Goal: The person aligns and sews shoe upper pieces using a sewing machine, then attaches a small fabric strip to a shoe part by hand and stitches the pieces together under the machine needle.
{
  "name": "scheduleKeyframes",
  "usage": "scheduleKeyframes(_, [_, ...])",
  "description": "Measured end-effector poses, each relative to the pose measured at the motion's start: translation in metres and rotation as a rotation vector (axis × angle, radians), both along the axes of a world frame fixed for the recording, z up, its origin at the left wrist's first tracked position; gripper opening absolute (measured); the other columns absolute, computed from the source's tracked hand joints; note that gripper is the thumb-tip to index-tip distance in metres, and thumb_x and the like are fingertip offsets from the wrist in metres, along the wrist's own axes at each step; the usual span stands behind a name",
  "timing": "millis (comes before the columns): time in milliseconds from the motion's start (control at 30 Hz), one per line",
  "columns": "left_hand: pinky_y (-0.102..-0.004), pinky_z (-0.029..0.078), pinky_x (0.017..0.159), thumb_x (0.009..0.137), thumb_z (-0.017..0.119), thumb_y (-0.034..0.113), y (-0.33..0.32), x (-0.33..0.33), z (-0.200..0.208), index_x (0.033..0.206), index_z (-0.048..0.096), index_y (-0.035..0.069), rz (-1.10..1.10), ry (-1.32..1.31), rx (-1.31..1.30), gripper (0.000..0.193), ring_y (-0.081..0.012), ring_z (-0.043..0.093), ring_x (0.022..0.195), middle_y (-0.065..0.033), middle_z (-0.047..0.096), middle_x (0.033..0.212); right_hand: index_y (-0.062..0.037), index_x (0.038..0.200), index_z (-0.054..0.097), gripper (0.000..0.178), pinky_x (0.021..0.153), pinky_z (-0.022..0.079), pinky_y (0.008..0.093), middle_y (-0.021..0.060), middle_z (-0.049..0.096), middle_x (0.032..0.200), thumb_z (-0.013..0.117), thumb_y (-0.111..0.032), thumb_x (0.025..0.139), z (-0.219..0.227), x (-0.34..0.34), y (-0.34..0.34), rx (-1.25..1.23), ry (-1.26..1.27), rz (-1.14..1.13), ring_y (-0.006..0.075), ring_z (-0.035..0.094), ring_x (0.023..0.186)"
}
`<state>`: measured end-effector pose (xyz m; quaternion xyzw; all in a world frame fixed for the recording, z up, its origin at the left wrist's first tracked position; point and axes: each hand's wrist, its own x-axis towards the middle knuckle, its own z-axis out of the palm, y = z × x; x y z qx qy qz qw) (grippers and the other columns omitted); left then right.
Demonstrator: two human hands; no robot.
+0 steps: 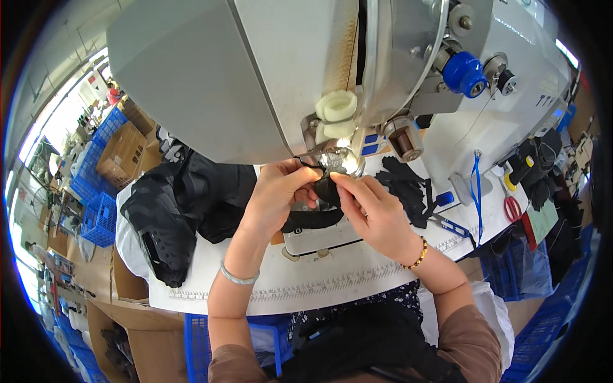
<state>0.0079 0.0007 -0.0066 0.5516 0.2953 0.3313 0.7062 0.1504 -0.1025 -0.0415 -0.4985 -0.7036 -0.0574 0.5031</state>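
Both of my hands meet just below the needle area of a large grey and white sewing machine (191,70). A small piece of black fabric (328,191) is pinched between them. My left hand (276,191) has thumb and forefinger closed on its upper left edge. From the right, my right hand (375,210) grips the same piece with thumb and fingertips. A bright lamp glares right behind my fingertips, and the needle itself is hidden. More black fabric (313,220) lies under my hands on the machine bed.
Black fabric pieces (191,191) are heaped on the table's left; black strips (403,188) lie right of my hands. Blue-handled snips (452,225) and red-handled scissors (512,207) are further right. A printed ruler (332,281) runs along the front edge. Cardboard boxes (121,153) and blue crates stand around.
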Motion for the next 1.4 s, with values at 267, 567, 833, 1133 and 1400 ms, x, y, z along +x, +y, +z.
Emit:
scheduleKeyframes(267, [-0.0216, 0.045, 0.042, 0.076, 0.057, 0.004, 0.0016, 0.0011, -0.0009, 0.079, 0.057, -0.008, 0.013, 0.006, 0.041, 0.012, -0.0098, 0.052, 0.045, -0.0069, 0.057, 0.065, -0.0026, 0.111, 0.053, 0.034, 0.044, 0.038, 0.0244, 0.0061, 0.051, 0.071, 0.057, 0.005, 0.078, -0.0026, -0.0065, 0.0007, 0.035, 0.058, -0.017, 0.0115, 0.047, 0.048])
scheduleKeyframes(567, [-0.0217, 0.046, 0.042, 0.075, 0.059, 0.002, 0.0041, 0.0004, -0.0019, 0.08, 0.057, -0.009, 0.004, -0.01, 0.025, 0.012, -0.0112, 0.053, 0.046, -0.0085, 0.057, 0.067, -0.0012, 0.113, 0.048, 0.035, 0.043, 0.042, 0.0307, 0.0079, 0.049, 0.077, 0.058, -0.002, 0.08, -0.0055, -0.0032, 0.0018, 0.01, -0.028, -0.028, 0.0209, 0.052, 0.052])
scheduleKeyframes(833, [-0.0225, 0.046, 0.044, 0.076, 0.059, 0.003, 0.0032, 0.0014, -0.0022, 0.08, 0.057, -0.01, 0.022, -0.037, 0.078, 0.014, -0.0106, 0.053, 0.047, -0.0077, 0.056, 0.067, -0.001, 0.113, 0.048, 0.035, 0.043, 0.042, 0.0308, 0.0081, 0.048, 0.076, 0.058, -0.001, 0.079, -0.0053, -0.0051, 0.0036, 0.023, 0.008, -0.026, 0.0216, 0.052, 0.051])
scheduleKeyframes(1133, [-0.0237, 0.047, 0.047, 0.076, 0.058, -0.001, 0.0052, 0.0013, -0.0013, 0.089, 0.055, -0.008, -0.043, -0.036, 0.088, 0.015, -0.0142, 0.054, 0.052, -0.0097, 0.056, 0.075, -0.0016, 0.115, 0.048, 0.037, 0.043, 0.042, 0.0303, 0.0072, 0.048, 0.075, 0.058, -0.001, 0.079, -0.0078, -0.0018, 0.0046, 0.053, -0.024, -0.032, 0.0203, 0.051, 0.05])
scheduleKeyframes(1400, [-0.0236, 0.046, 0.044, 0.075, 0.06, 0.002, 0.0067, 0.0007, -0.0045, 0.084, 0.056, -0.01, -0.046, -0.075, 0.112, 0.016, -0.0114, 0.054, 0.051, -0.0092, 0.058, 0.072, -0.0013, 0.111, 0.052, 0.033, 0.046, 0.04, 0.0258, 0.0076, 0.052, 0.073, 0.057, 0.003, 0.079, -0.0078, -0.0037, 0.0015, 0.022, -0.018, -0.065, 0.0133, 0.049, 0.05])
